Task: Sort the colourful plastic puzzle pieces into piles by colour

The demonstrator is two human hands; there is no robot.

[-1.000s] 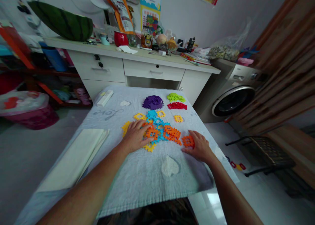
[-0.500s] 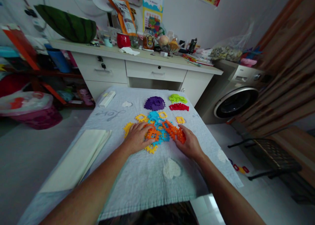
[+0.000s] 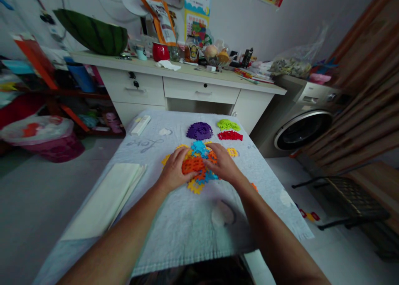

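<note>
My left hand (image 3: 175,171) is closed on a cluster of orange interlocking plastic pieces (image 3: 193,165), thumb on the near side. Across from it, my right hand (image 3: 223,163) curls its thumb and fingers about an orange piece (image 3: 212,156) in the same pile. Blue pieces (image 3: 199,147) and yellow pieces (image 3: 195,187) lie around and beneath the orange ones, partly covered by my hands. A single yellow piece (image 3: 232,152) lies to the right of the pile. Beside my right forearm, the edge of an orange piece (image 3: 254,187) shows on the cloth.
Sorted heaps of purple (image 3: 199,131), green (image 3: 228,124) and red pieces (image 3: 230,135) lie at the table's far side. A folded cream cloth (image 3: 102,202) and a white box (image 3: 141,125) are on the left. Beyond stands a white cabinet (image 3: 199,89), with a washing machine (image 3: 304,114) to the right.
My right hand has moved left into the pile, away from the orange row it held at the right. Orange now shows beside my right forearm. My left hand stays at the pile.
</note>
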